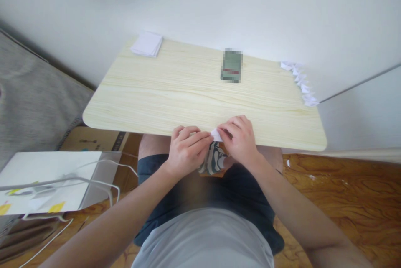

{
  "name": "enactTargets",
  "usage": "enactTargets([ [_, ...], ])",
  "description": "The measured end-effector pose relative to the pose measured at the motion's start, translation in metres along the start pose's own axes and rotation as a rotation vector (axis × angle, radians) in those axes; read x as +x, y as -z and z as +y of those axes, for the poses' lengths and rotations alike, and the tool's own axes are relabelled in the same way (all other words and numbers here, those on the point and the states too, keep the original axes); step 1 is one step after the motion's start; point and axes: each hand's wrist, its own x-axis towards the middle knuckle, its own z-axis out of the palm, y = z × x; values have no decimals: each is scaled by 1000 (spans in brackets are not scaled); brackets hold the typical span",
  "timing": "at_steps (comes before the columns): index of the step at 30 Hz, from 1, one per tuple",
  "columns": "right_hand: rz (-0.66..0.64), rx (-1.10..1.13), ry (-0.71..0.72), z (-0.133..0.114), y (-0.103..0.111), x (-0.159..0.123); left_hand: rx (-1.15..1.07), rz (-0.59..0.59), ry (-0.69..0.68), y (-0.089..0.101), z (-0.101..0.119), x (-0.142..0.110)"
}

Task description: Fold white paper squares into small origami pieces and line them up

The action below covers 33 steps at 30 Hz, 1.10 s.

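A small folded piece of white paper (216,135) is at the front edge of the table, between my two hands. My left hand (189,146) pinches its left side, fingers pressed together. From the right, my right hand (238,137) grips the other side with thumb and fingertips. Part of the paper is hidden under the fingers. At the table's far left corner lies a stack of white paper sheets (147,44). Along the right edge runs a row of small folded white paper pieces (302,84).
The pale wood-grain table (163,88) stands against a white wall. A blurred-out green rectangular item (232,66) lies near its back edge. To the lower left, white cables (90,180) cross a white box (53,167). Paper scraps (311,177) lie on the wooden floor.
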Motion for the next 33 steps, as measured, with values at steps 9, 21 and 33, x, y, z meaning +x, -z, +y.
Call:
enactTargets([
  [9, -70, 15, 26, -2, 10, -15, -95, -6, 76, 3, 4, 9],
  [21, -58, -1, 29, -2, 10, -18, -101, -42, 164, 11, 0, 20],
  [33, -73, 40, 1, -4, 13, -16, -88, -78, 184, 14, 2, 27],
])
